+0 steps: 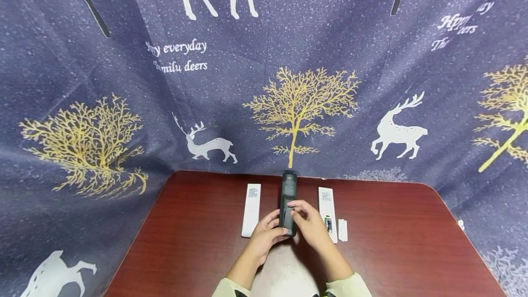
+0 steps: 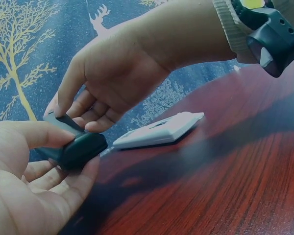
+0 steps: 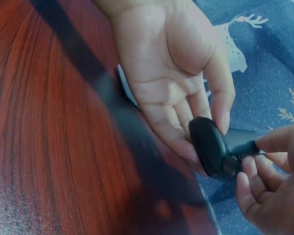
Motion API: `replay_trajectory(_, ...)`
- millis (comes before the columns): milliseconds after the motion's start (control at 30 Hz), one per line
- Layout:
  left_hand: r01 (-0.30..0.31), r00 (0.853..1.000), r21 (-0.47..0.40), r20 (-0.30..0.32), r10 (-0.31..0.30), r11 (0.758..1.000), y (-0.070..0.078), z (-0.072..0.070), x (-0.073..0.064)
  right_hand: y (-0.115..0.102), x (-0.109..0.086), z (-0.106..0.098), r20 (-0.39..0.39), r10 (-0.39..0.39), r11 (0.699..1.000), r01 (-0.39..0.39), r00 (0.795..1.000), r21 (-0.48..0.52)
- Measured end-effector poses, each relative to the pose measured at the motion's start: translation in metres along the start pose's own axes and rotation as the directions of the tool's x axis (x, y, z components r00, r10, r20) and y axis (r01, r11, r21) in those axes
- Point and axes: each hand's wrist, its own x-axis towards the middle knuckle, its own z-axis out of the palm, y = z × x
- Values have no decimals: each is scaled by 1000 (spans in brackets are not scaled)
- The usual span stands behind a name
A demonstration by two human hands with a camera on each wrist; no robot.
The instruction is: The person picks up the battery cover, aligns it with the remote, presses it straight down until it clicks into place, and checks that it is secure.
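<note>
A black remote control [image 1: 289, 184] lies back side up in my left hand [image 1: 264, 238], whose thumb and fingers grip its near end from the left. My right hand [image 1: 312, 227] reaches over from the right and pinches the remote's black battery cover [image 3: 242, 142] between thumb and fingers. The cover stands tilted up from the body in the right wrist view. In the left wrist view the near end of the remote [image 2: 83, 149] is held above the table. The inside of its battery compartment is hidden by the cover and fingers.
Left of my hands lies a white remote [image 1: 251, 210], back side up. To the right is another white remote [image 1: 326, 198], its battery compartment uncovered with a battery showing. Beside it sits a loose white battery cover [image 1: 343, 230]. A patterned blue cloth [image 1: 330, 58] hangs behind the reddish-brown table [image 1: 396, 242].
</note>
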Motion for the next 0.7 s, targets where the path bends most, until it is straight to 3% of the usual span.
replay_trajectory(300,2,1000,-6,2,-2,1000,1,1,0,1,-1,2,-36,-14,999,12,999,-46)
replay_trajectory(533,5,1000,0,4,-5,1000,2,1,0,-27,-10,0,-46,-12,999,10,999,-43)
replay_trajectory(700,1,1000,3,6,-1,1000,1,1,0,-30,-13,2,-60,-27,998,24,998,-51)
